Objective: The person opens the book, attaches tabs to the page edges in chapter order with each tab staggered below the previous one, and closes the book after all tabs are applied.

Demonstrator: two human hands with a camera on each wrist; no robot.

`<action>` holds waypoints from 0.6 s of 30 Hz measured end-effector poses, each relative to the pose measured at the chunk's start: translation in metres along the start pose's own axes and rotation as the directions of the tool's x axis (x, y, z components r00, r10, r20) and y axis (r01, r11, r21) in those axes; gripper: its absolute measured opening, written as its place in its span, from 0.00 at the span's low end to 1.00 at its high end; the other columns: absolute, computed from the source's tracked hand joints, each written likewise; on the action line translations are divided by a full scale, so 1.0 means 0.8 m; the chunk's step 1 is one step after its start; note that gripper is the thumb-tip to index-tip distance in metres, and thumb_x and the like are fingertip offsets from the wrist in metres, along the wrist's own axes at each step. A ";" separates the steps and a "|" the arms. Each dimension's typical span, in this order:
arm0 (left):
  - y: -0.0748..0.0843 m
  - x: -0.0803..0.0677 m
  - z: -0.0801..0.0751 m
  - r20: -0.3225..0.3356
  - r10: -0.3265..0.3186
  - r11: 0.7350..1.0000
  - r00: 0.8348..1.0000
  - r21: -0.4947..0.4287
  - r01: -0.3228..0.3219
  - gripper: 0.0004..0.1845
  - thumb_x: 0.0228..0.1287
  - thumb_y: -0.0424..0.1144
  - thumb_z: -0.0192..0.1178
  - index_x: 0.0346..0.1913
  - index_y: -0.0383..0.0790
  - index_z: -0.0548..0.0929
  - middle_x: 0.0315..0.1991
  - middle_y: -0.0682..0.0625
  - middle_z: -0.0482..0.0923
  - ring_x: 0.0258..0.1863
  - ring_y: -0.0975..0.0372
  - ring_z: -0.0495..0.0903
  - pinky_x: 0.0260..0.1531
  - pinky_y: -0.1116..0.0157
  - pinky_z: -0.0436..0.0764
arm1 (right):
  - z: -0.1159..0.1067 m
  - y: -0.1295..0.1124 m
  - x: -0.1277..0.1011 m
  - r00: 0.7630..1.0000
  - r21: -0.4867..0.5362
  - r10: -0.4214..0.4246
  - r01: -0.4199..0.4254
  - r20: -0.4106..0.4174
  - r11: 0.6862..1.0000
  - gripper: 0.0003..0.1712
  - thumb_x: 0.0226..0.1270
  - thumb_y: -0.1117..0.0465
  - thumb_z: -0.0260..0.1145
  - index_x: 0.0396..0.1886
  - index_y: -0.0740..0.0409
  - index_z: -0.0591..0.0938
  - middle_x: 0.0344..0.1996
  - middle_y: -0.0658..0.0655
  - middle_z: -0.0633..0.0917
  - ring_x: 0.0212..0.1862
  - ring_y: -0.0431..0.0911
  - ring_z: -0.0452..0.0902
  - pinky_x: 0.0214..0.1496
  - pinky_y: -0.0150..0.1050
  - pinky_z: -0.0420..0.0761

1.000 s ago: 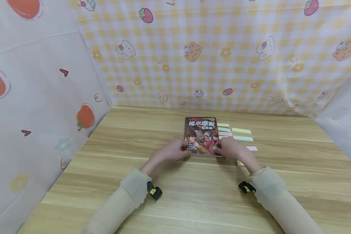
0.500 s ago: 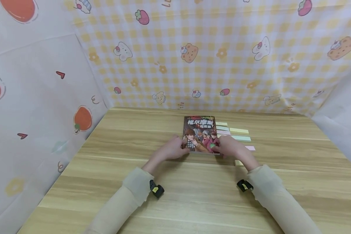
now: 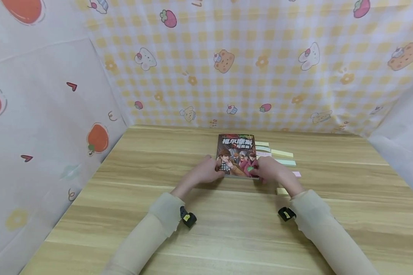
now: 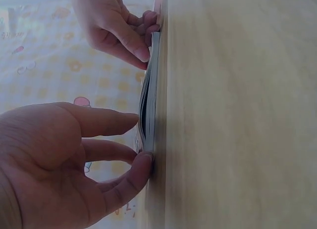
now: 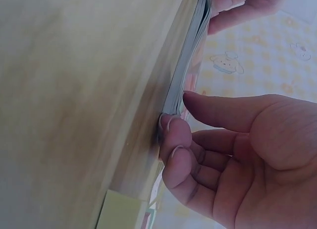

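A paperback book with a dark illustrated cover and large white Chinese title lies face up between the two hands. At its lower left corner the left hand grips the side, thumb over the cover. The right hand pinches the opposite lower corner. In the left wrist view, the left hand has its fingertips at the lower side of the book, whose pages gape a little. The right wrist view has the right hand with thumb above and fingers curled under the page edges. Whether the book touches the table cannot be told.
Paper strips in pastel colours lie right of the book, among them a yellow strip, a green strip and a pink strip. A small yellow pad sits by the right wrist. Patterned cloth hangs behind the wooden table.
Both hands, still holding the book, have shifted slightly up in the head view together with it. The head camera has turned a little. The paper strips lie as before.
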State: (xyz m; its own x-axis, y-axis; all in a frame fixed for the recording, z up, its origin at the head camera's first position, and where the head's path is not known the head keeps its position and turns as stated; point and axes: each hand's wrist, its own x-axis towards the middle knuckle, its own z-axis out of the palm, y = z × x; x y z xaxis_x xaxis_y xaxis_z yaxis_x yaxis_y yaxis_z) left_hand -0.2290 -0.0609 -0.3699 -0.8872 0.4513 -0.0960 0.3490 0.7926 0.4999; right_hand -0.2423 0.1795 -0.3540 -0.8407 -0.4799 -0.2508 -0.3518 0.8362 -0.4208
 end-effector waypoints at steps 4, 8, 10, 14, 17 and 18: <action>0.002 0.003 -0.002 0.003 -0.010 1.000 1.000 -0.014 0.010 0.19 0.70 0.39 0.63 0.22 0.41 0.70 0.24 0.49 0.64 0.38 0.55 0.66 0.32 0.65 0.67 | -0.001 0.004 0.004 1.000 -0.001 -0.002 0.002 -0.007 1.000 0.13 0.76 0.60 0.62 0.31 0.63 0.84 0.16 0.53 0.84 0.18 0.43 0.82 0.51 0.48 0.83; 0.002 0.007 -0.003 0.004 -0.020 0.999 1.000 -0.037 0.020 0.18 0.70 0.39 0.63 0.23 0.41 0.70 0.25 0.49 0.65 0.37 0.56 0.66 0.31 0.65 0.66 | -0.002 0.007 0.007 1.000 0.000 0.009 -0.009 -0.012 1.000 0.16 0.75 0.61 0.62 0.25 0.60 0.81 0.16 0.53 0.84 0.19 0.42 0.81 0.47 0.46 0.84; 0.002 0.009 -0.003 0.002 -0.020 0.999 1.000 -0.039 0.020 0.18 0.70 0.39 0.62 0.23 0.40 0.71 0.24 0.50 0.65 0.37 0.56 0.66 0.30 0.65 0.66 | -0.002 0.009 0.008 1.000 0.001 0.014 -0.014 -0.015 1.000 0.17 0.76 0.61 0.62 0.23 0.60 0.80 0.16 0.53 0.84 0.19 0.43 0.81 0.48 0.47 0.84; 0.002 0.011 -0.004 -0.003 -0.028 0.999 1.000 -0.038 0.028 0.17 0.71 0.38 0.62 0.23 0.40 0.72 0.25 0.49 0.66 0.36 0.57 0.66 0.30 0.65 0.66 | -0.004 0.011 0.011 1.000 0.008 0.014 -0.014 -0.014 1.000 0.17 0.76 0.60 0.61 0.23 0.59 0.80 0.16 0.52 0.84 0.19 0.42 0.81 0.46 0.47 0.83; 0.004 0.012 -0.004 -0.004 -0.034 0.999 0.999 -0.028 0.033 0.16 0.71 0.39 0.62 0.25 0.39 0.73 0.29 0.47 0.68 0.35 0.57 0.66 0.29 0.65 0.67 | -0.005 0.013 0.012 1.000 0.017 0.021 -0.021 -0.017 1.000 0.17 0.76 0.60 0.61 0.23 0.59 0.79 0.16 0.53 0.84 0.19 0.42 0.81 0.42 0.45 0.83; 0.004 0.012 -0.004 -0.005 -0.031 0.999 1.000 -0.023 0.031 0.15 0.71 0.39 0.62 0.25 0.39 0.74 0.31 0.46 0.68 0.35 0.57 0.66 0.29 0.65 0.67 | -0.005 0.014 0.012 1.000 0.020 0.025 -0.024 -0.018 1.000 0.17 0.76 0.60 0.61 0.23 0.59 0.79 0.16 0.53 0.84 0.19 0.43 0.81 0.42 0.44 0.83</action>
State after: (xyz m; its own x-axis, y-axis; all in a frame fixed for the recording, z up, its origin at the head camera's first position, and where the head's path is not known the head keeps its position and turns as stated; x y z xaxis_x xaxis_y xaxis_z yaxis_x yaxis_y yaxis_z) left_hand -0.2372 -0.0552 -0.3666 -0.8991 0.4245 -0.1066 0.3146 0.7962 0.5169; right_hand -0.2557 0.1851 -0.3576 -0.8564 -0.4543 -0.2456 -0.3229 0.8421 -0.4320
